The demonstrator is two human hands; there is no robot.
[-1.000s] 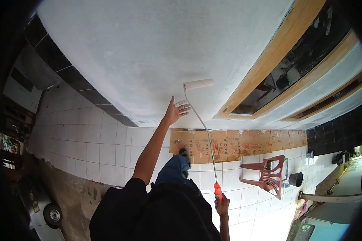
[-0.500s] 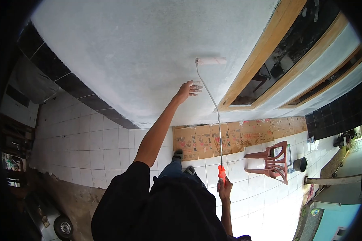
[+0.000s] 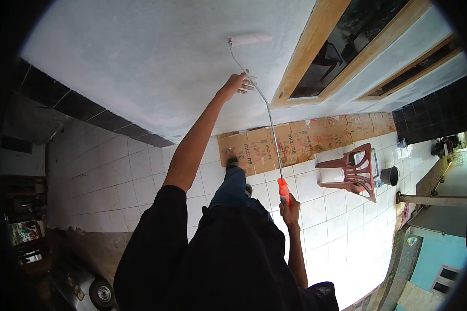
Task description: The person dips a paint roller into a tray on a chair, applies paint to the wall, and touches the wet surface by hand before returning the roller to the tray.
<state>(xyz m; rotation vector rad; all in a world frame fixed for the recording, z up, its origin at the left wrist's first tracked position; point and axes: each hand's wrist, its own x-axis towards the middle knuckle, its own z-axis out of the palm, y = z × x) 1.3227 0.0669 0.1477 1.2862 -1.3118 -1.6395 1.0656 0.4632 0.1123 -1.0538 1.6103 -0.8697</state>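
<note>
A paint roller with a pale pinkish sleeve rests against the grey-white wall. Its long bent metal rod runs down to an orange handle. My right hand is closed around that handle, low in front of my body. My left hand is raised at the rod's upper part, fingers stretched out and apart, with whitish marks on them. The rod crosses by its fingertips; whether they touch it is unclear.
Flattened cardboard lies along the wall's foot, with one of my feet at its left end. A reddish-brown plastic chair and a dark bucket stand on white tiles at right. A wood-framed window is right of the roller.
The view has shifted, so wall and floor sit higher in the picture. My left hand has come closer to the rod. One foot has moved forward onto the cardboard.
</note>
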